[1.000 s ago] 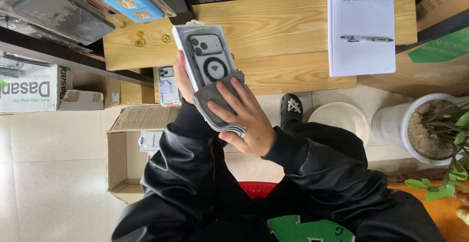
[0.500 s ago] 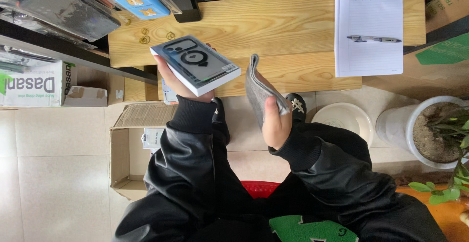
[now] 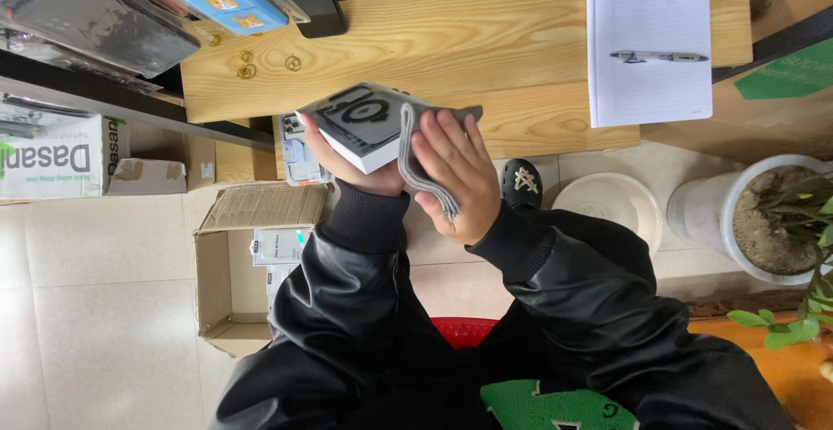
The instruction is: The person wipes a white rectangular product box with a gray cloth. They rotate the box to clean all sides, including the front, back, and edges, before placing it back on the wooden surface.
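A flat white retail box point(image 3: 360, 124) with a dark picture of a phone case on its face rests on my left hand point(image 3: 347, 168), which grips it from below, tilted. My right hand point(image 3: 455, 174) presses a folded grey cloth point(image 3: 415, 157) against the box's right side. Both hands are held in front of the wooden table point(image 3: 486, 39). Black jacket sleeves cover both arms.
A lined notepad point(image 3: 651, 44) with a pen point(image 3: 659, 57) lies on the table's right part. An open cardboard box point(image 3: 234, 265) with small packages stands on the tiled floor at left. A white pot with a plant point(image 3: 764, 222) and a white bowl point(image 3: 607, 200) stand at right.
The box went from upright, with the cloth hand laid over it, to tilted flat with the cloth held apart to the right. Now the cloth is pressed against the box's side.
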